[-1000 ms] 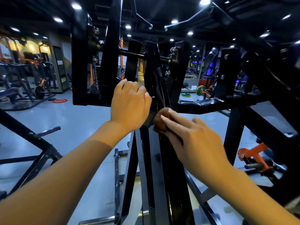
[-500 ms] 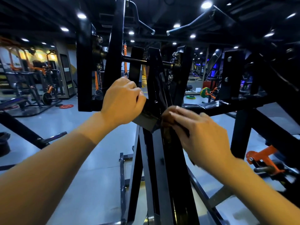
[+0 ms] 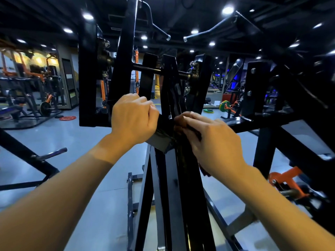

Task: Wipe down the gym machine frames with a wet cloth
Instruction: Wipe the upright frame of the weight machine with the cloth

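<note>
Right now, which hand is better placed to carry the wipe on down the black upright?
Right. The right hand already presses the dark cloth against the black upright; the left hand grips the frame bracket, steadying.

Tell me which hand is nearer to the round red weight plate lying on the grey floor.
Left. The left hand grips the black metal frame, on the side of the round red weight plate. The right hand holds a dark cloth on the frame's far side.

Both hands [image 3: 135, 117] [image 3: 213, 142] on black machine frame [image 3: 183, 187], right with cloth [image 3: 178, 124].
</note>
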`<state>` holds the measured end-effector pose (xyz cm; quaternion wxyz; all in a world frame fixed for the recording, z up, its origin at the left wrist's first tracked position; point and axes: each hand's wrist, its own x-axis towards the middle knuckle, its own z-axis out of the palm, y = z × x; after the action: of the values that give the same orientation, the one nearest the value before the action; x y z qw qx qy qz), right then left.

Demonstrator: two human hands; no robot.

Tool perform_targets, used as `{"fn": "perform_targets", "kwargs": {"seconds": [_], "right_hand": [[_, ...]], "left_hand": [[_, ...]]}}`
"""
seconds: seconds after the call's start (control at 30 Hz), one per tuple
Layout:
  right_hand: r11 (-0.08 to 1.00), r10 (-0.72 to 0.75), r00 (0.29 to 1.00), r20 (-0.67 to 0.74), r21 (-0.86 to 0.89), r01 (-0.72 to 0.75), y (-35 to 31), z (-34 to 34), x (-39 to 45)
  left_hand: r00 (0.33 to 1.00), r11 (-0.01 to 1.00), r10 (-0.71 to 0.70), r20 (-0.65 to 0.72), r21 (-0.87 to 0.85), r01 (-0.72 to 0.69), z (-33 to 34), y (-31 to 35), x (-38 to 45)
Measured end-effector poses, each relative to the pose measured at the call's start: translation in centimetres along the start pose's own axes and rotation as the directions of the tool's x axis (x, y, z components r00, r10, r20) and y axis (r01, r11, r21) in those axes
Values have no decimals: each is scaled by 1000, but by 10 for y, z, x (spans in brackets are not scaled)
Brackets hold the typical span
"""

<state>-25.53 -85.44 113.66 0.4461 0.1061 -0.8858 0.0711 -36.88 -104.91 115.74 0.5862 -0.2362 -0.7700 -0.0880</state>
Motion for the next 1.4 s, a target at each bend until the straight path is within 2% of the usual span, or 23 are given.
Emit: {"fn": "perform_targets", "kwargs": {"seconds": [0.2, 0.33, 0.43, 0.53, 0.6, 0.77, 0.97, 1.13, 1.27, 1.33, 1.4], "right_hand": [[999, -48, 998, 44, -8, 48, -3, -12, -32], [1000, 13, 1000, 20, -10, -13, 4, -7, -3], [999, -20, 1000, 12, -32, 21, -11, 1, 9], [1000, -28, 1000, 2, 9, 28, -14, -6, -17], [999, -20, 1000, 5, -26, 20, -7, -9, -26], [998, 21, 999, -31, -55, -23, -6, 7, 19], [996, -70, 997, -11, -55, 70, -5, -4, -15], [994, 4, 999, -34, -113, -7, 1, 10, 23], [996, -73, 996, -54, -55, 70, -8, 9, 11], [992, -119, 993, -19, -46, 118, -3, 1, -10], [992, -110, 994, -7, -66, 109, 10, -2, -10]], "left_hand": [[999, 1000, -21, 36, 16, 20, 2, -1, -1], [999, 999, -32, 35, 24, 31, 3, -1, -1], [998, 999, -34, 52, 36, 32, 3, 0, -2], [997, 999, -42, 61, 32, 40, 3, 0, -2], [998, 999, -50, 45, 16, 50, 4, 0, -2], [998, 998, -61, 32, 2, 61, 4, 1, -2], [998, 999, -53, 25, 11, 53, 8, -1, -2], [999, 999, -51, 12, -5, 51, 5, -1, -1], [999, 999, -47, 20, -8, 48, 4, -1, -1], [999, 999, -49, 18, 0, 49, 6, 0, -2], [999, 999, -47, 5, 10, 47, 7, -1, -2]]}}
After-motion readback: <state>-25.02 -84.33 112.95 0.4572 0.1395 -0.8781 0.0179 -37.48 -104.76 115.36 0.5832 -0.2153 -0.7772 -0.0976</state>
